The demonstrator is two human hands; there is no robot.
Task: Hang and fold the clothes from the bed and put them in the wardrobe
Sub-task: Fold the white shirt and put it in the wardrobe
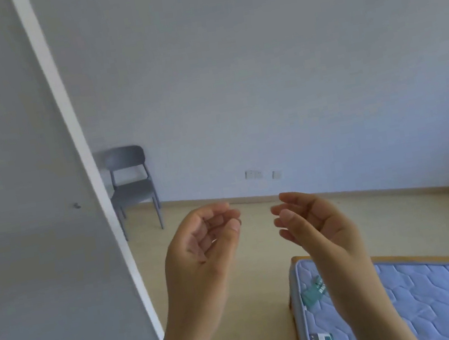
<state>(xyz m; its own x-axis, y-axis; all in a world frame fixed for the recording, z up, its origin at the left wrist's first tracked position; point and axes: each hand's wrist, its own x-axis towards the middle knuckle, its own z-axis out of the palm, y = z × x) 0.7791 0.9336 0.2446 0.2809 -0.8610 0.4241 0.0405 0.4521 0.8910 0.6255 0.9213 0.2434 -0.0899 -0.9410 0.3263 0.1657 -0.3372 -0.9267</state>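
Observation:
My left hand and my right hand are raised side by side in front of me, palms facing each other, fingers loosely curled, holding nothing. A gap of floor shows between their fingertips. Below my right forearm lies the bed, a bare blue quilted mattress with paper labels near its corner. No clothes are in view. The grey wardrobe fills the left side, its white front edge running down beside my left arm.
A grey chair stands against the far wall behind the wardrobe's edge. Wall sockets sit low on the wall. Pale wooden floor lies between wardrobe and bed.

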